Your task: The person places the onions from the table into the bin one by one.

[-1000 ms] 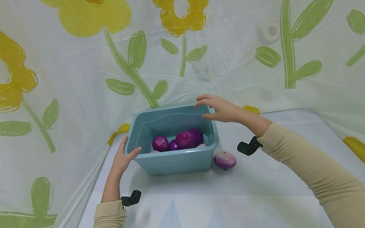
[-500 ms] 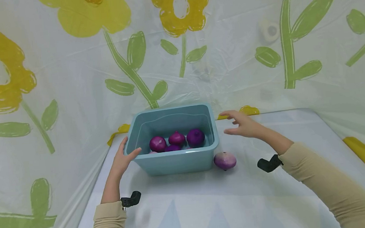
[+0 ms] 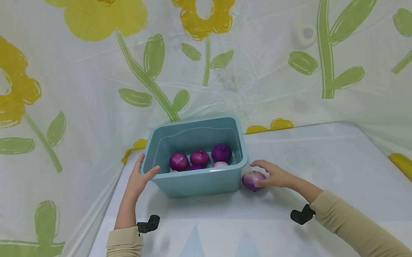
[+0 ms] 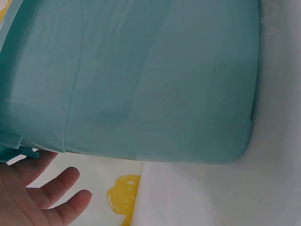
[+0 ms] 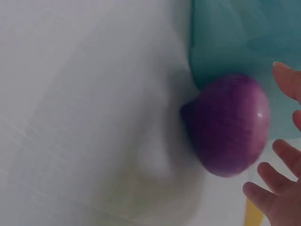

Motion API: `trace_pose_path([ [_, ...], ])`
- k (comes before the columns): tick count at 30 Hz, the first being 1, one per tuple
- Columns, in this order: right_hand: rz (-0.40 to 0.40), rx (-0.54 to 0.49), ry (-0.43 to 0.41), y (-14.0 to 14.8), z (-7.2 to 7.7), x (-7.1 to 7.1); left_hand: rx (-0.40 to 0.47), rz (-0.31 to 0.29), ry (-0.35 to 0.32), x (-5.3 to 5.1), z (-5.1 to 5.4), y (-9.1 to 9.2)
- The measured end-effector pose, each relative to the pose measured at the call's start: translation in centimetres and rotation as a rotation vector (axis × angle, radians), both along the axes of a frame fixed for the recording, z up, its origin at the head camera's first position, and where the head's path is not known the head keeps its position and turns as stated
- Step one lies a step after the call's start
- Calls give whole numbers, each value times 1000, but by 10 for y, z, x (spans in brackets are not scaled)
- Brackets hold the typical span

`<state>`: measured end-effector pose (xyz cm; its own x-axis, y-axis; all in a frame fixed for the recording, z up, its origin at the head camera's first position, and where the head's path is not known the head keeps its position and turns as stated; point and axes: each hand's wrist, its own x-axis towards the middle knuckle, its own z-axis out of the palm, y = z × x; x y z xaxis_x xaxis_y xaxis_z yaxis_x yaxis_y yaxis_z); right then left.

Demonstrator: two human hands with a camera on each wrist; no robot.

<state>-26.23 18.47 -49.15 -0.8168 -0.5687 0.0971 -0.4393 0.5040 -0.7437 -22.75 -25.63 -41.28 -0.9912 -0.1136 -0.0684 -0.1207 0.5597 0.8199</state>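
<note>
A blue-green plastic bin stands on the table in the head view. Inside it lie several purple onions, some partly hidden by the near wall. My left hand holds the bin's near left corner, thumb over the rim and fingers along the left side; the left wrist view shows these fingers beneath the rim. Another onion, paler on top, sits on the table by the bin's right end. My right hand is beside this onion, fingers spread; the right wrist view shows the fingers apart from it.
The white table has pale blue triangle patterns near its front. A white curtain with yellow flowers hangs behind and at both sides. A black device is strapped to each wrist.
My right hand has gone from above the bin's right rim out to the right, then down to the onion outside. Onions in the bin have shifted apart. My left hand stays put.
</note>
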Motion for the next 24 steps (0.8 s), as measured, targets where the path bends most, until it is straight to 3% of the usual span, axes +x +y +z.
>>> trace_pose_path([
  [9, -21, -11, -68, -2, -25, 4, 1, 5, 3, 1, 1, 0],
  [15, -71, -17, -136, -3, -30, 6, -5, 1, 6, 2, 2, 1],
  [24, -70, -23, -121, -2, -33, 9, -10, 3, 4, 1, 1, 0],
])
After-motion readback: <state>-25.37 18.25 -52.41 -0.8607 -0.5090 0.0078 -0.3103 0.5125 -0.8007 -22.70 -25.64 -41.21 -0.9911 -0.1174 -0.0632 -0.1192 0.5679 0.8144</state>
